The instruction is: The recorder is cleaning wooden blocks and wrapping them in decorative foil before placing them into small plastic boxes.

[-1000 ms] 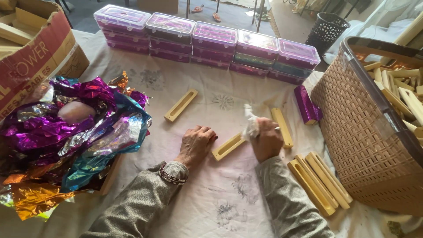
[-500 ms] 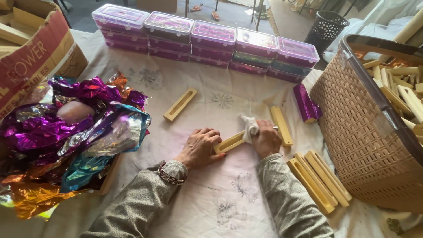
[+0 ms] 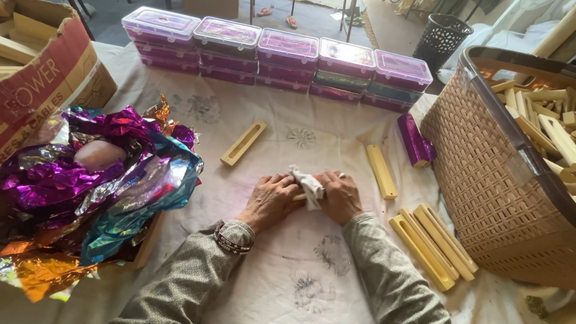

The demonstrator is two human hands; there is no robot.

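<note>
Both grips closed: left hand (image 3: 271,200) pins pale wooden block (image 3: 298,196), mostly hidden; right hand (image 3: 339,195) presses crumpled white cloth (image 3: 308,186) on it, mid surface (image 3: 282,264). Similar blocks (image 3: 431,243) lie right, by wicker basket (image 3: 486,180).

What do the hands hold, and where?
Both hands hold one wooden piece at its ends; the right also holds a white cloth over it.

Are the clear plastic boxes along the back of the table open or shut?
Shut: every clear plastic box in the stacked row has its lid seated flat.
</note>
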